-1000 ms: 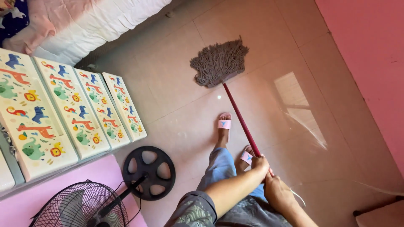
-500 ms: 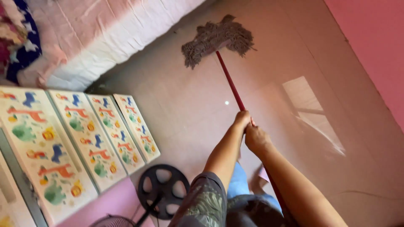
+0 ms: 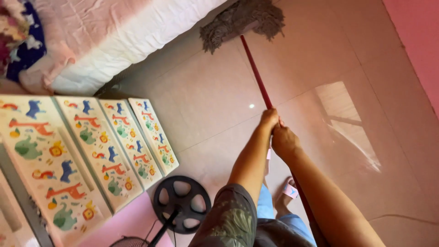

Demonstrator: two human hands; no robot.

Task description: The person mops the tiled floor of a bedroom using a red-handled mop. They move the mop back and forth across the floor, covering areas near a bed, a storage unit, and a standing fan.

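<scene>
1. While the head camera looks steeply down, both of the person's arms reach forward from the bottom of the view and meet on the red handle (image 3: pixel 256 75) of a mop.
2. Higher on the stick sits the left hand (image 3: pixel 268 119), its fingers wrapped tight around the handle.
3. Just below and touching it, the right hand (image 3: pixel 284 142) is likewise curled closed around the same stick.
4. From the hands the handle slants up and to the left, ending in the grey string mop head (image 3: pixel 240 20).
5. That mop head lies spread on the glossy tiled floor (image 3: pixel 206 96) near the top edge of the view, right against the lower edge of the white mattress (image 3: pixel 137 39).
6. A pink sheet (image 3: pixel 105 23) covers the top of the mattress, and a dark blue patterned cloth (image 3: pixel 25 50) is bunched at its left end.
7. Along the left side stands a row of pale drawer fronts (image 3: pixel 98 146) painted with colourful animals.
8. Below them, the round black base of a fan (image 3: pixel 182 203) rests on the floor, with part of the fan's wire cage (image 3: pixel 132 241) showing at the bottom edge.
9. Under the arms, one foot in a pink-strapped sandal (image 3: pixel 290 190) stands on the tiles beside blue trouser legs.
10. A bright window reflection (image 3: pixel 347 121) lies on the floor to the right of the hands, and a pink wall (image 3: pixel 418 41) fills the upper right corner.
</scene>
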